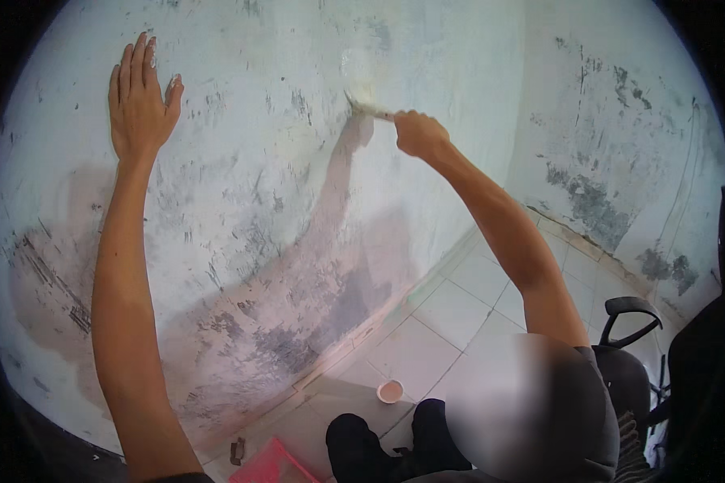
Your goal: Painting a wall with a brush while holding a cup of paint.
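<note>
A pale wall (242,97), scuffed and marked with grey and dark worn patches, fills the left and middle of the head view. Flat against it at the upper left rests my left hand (143,113), fingers stretched out and holding nothing, with white smears on the fingertips. My right hand (421,134) is closed around the handle of a putty knife (370,110). The knife's thin blade meets the wall or lies very near it, beside a pale smeared patch. Its shadow and that of my right arm run down the wall.
On the white tiled floor (435,330) stands a small round tub (390,392) with pinkish contents. A red flat item (274,465) and a small brown object (237,451) lie near the wall's foot. A black armchair (624,354) is at the right, near a second patchy wall (604,121).
</note>
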The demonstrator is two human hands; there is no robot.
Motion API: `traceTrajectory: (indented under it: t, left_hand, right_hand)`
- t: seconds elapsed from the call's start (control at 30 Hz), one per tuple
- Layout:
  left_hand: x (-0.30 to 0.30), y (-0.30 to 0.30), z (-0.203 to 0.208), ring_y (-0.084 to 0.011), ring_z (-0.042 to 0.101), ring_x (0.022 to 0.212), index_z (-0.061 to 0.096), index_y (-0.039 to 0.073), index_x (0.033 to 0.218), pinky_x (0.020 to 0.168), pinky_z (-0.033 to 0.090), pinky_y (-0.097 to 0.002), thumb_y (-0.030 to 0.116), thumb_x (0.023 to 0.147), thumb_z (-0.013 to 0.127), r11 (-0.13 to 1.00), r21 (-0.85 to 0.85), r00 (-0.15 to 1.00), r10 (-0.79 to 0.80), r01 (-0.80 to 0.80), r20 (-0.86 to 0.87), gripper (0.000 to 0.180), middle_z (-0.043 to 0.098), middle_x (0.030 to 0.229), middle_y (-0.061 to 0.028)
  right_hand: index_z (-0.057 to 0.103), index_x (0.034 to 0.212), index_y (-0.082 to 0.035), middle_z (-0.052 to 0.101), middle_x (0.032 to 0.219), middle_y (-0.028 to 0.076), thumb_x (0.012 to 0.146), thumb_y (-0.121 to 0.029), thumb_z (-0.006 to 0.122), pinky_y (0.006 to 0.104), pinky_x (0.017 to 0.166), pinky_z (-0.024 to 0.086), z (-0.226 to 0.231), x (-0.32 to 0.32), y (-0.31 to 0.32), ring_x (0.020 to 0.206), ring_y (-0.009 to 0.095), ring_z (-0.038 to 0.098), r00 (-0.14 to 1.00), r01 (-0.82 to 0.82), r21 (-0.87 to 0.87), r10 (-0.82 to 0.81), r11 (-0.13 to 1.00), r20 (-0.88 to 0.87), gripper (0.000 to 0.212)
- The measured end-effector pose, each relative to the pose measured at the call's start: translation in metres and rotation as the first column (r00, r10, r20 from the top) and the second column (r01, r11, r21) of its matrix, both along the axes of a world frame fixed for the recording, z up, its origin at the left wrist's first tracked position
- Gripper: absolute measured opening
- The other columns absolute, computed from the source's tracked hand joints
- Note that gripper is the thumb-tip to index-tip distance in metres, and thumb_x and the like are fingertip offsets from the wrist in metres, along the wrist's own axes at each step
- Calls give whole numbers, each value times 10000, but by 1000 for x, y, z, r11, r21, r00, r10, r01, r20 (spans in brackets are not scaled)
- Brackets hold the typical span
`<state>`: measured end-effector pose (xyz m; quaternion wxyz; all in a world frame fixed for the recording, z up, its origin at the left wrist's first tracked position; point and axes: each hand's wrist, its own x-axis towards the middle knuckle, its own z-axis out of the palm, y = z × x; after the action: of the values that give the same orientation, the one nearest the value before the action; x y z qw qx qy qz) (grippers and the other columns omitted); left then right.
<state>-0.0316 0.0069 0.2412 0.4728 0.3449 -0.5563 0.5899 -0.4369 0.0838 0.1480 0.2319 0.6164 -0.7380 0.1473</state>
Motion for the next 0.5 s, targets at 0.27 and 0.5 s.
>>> traceTrajectory:
  t: [0.27, 0.5]
  left_hand:
    - [0, -1, 1, -231, 282, 1390, 339, 70, 1429, 1144, 233, -407, 359, 942, 491, 1000, -11, 1000, 18, -18, -5, 586, 308, 1510, -46]
    - [-1, -5, 0, -238, 290, 1385, 329, 80, 1436, 1142, 234, -408, 348, 948, 482, 997, -48, 999, -52, 53, 15, 578, 310, 1509, -45]
  right_hand:
    - [638, 1113, -107, 662, 1024, 92, 779, -34, 558, 413, 749, 556, -23, 1, 37, 933, 303, 654, 991, 110, 341, -76, 933, -113, 351]
    - [640, 1118, -115, 657, 1046, 105, 786, -25, 529, 421, 766, 551, 18, 3, 20, 967, 321, 645, 990, 73, 98, -60, 993, -124, 362]
